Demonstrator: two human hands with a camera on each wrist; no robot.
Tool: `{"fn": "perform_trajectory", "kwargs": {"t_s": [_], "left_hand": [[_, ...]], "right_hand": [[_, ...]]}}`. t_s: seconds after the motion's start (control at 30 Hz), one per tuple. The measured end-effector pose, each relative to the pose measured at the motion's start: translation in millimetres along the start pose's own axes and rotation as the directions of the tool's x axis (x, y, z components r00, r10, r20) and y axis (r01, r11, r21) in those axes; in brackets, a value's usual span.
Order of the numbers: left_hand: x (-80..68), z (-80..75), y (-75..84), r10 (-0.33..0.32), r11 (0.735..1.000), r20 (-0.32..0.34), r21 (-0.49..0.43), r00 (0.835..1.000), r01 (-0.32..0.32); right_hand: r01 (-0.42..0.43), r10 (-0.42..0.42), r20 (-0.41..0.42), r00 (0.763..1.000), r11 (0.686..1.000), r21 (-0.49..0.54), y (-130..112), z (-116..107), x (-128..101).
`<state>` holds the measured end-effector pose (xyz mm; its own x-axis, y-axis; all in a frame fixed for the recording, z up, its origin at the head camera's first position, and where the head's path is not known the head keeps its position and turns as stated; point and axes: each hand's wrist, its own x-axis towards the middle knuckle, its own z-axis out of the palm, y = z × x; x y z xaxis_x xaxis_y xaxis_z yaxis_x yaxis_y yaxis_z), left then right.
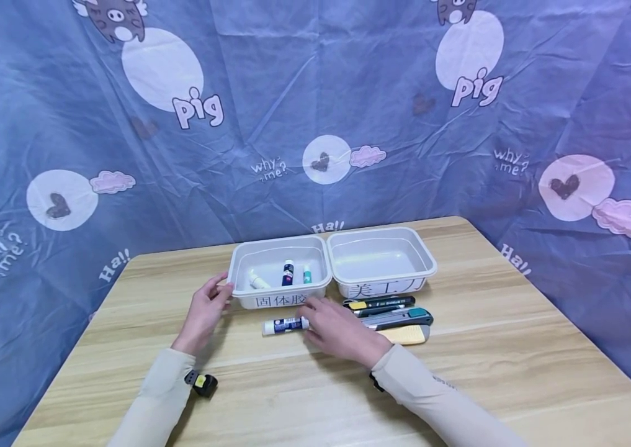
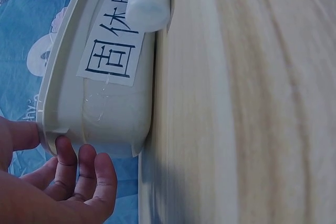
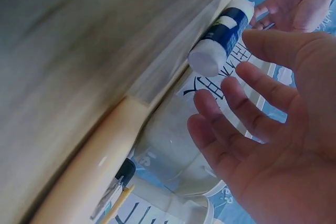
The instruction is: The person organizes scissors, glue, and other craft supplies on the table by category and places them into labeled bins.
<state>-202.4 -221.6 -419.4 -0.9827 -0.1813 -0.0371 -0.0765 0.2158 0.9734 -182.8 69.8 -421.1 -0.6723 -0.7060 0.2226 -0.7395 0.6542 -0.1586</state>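
Observation:
My left hand (image 1: 206,313) holds the left corner of a white plastic box (image 1: 245,302), its thumb and index fingertip at the rim (image 2: 46,103). Inside this box lie a white tube (image 1: 258,281), a navy glue stick (image 1: 288,273) and a smaller green-and-white stick (image 1: 307,274). On the table in front, another glue stick (image 1: 284,326), navy with white ends, lies on its side. Beside its right end is my right hand (image 1: 340,329); the right wrist view shows the fingers spread and loosely bent, with the thumb close to the glue stick (image 3: 226,35) and nothing gripped.
A second white box (image 1: 382,277) stands against the first one's right side, with a printed label too. Before it lie several utility knives: dark with yellow (image 1: 379,304), grey with green (image 1: 399,318), pale yellow (image 1: 407,335). A blue patterned cloth (image 1: 270,93) hangs behind the wooden table (image 1: 293,397).

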Motion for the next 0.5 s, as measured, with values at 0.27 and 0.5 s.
{"fn": "perform_trajectory", "kwargs": {"t_s": [0.27,0.5], "left_hand": [[0.7,0.4,-0.7,0.000,1.000,-0.001,0.000,1.000,0.000],[0.0,0.3,1.0,-0.004,1.000,-0.001,0.001,1.000,0.004]], "right_hand": [[-0.009,0.008,0.007,1.000,1.000,0.021,2.3,0.0,-0.2],[0.013,-0.013,0.023,1.000,1.000,0.026,3.2,0.0,0.2]]}}
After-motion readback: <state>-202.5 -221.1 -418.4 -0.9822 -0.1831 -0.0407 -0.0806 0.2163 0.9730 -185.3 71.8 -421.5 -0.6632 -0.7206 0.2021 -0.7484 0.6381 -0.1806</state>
